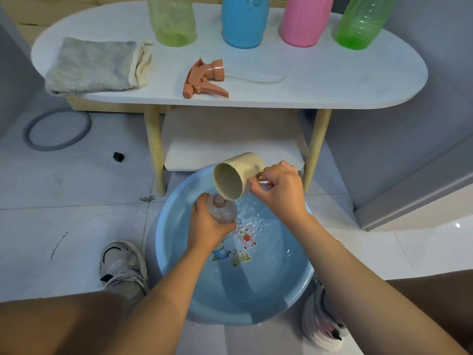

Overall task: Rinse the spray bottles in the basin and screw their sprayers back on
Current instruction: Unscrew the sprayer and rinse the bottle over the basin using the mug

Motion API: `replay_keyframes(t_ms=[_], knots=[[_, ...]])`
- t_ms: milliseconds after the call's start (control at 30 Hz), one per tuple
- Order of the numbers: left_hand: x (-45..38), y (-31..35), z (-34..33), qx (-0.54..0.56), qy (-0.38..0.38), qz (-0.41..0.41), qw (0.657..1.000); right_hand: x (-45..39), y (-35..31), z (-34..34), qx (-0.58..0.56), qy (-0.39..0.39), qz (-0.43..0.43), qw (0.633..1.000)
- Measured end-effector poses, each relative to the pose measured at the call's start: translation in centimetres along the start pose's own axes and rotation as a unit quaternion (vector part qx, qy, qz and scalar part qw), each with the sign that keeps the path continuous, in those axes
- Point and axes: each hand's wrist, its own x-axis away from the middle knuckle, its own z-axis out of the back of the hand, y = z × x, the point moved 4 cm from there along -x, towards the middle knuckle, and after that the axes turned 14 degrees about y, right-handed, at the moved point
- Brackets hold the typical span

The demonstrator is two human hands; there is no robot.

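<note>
Tiled pale floor (76,226) spreads under everything, and on it stands the white oval-topped table with light wooden legs (332,80), its lower shelf just behind the round light-blue plastic basin (256,303) that sits between my two worn white sneakers. Water fills the basin, and cartoon stickers show through it on the bottom. Along the far edge of the tabletop stand four plastic bottles in a row: a pale yellow-green translucent bottle (172,21), a sky-blue opaque bottle (244,21), a pink opaque bottle (305,21) and a bright green translucent bottle (363,24). A folded grey cloth (94,65) lies at the table's left end. Near the middle of the top lies the terracotta-orange trigger sprayer (203,79) on its side, its clear dip tube curling off to the right. Over the basin, my left hand (207,226) is wrapped tight around the clear ribbed spray bottle (222,211), neck upward and uncapped. My right hand (280,193) is closed on the handle of the cream-coloured plastic cup (235,178), tipped with its lip touching the bottle's mouth.
</note>
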Motion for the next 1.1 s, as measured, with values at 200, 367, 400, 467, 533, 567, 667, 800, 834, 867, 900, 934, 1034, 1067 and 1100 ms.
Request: replay_keyframes(t_ms=[200,367,400,467,533,567,667,800,834,867,900,934,1034,1067,1100], knots=[[-0.09,-0.19,-0.11,-0.010,-0.005,0.005,1.000,0.01,-0.08,-0.06,0.004,0.007,0.028,1.000],[-0.13,-0.27,-0.26,-0.012,-0.006,0.000,1.000,0.08,-0.29,-0.14,0.005,0.025,0.056,0.998],[-0.13,-0.37,-0.28,-0.013,-0.006,0.000,1.000,0.09,-0.37,-0.13,0.004,0.027,0.060,0.998],[-0.15,-0.46,-0.33,-0.012,-0.006,0.001,1.000,0.10,-0.54,-0.10,0.001,0.030,0.068,0.997],[-0.17,-0.45,-0.31,-0.015,-0.004,0.000,1.000,0.08,-0.65,-0.13,-0.004,0.033,0.074,0.997],[-0.17,-0.43,-0.27,-0.015,-0.001,0.000,1.000,0.09,-0.66,-0.16,-0.005,0.035,0.075,0.997],[-0.13,-0.23,-0.16,-0.019,-0.001,0.005,1.000,0.20,-0.53,-0.17,-0.003,0.038,0.078,0.996],[-0.23,-0.38,-0.31,-0.026,-0.004,0.009,1.000,0.23,-0.40,-0.17,0.003,0.043,0.081,0.996],[-0.22,-0.41,-0.34,-0.026,-0.004,0.011,1.000,0.22,-0.43,-0.17,0.005,0.044,0.083,0.996],[-0.23,-0.40,-0.33,-0.026,-0.003,0.012,1.000,0.19,-0.47,-0.15,0.006,0.044,0.084,0.995],[-0.22,-0.42,-0.33,-0.027,-0.002,0.011,1.000,0.18,-0.51,-0.14,0.006,0.044,0.087,0.995],[-0.21,-0.40,-0.33,-0.029,-0.002,0.008,1.000,0.18,-0.57,-0.12,0.007,0.042,0.090,0.995],[-0.14,-0.22,-0.32,-0.029,-0.002,0.005,1.000,0.23,-0.70,-0.01,0.010,0.041,0.101,0.994],[-0.14,-0.15,-0.31,-0.028,-0.002,0.005,1.000,0.19,-0.74,0.03,0.009,0.041,0.104,0.994],[-0.13,-0.10,-0.31,-0.026,-0.003,0.005,1.000,0.14,-0.79,0.09,0.009,0.042,0.106,0.993]])
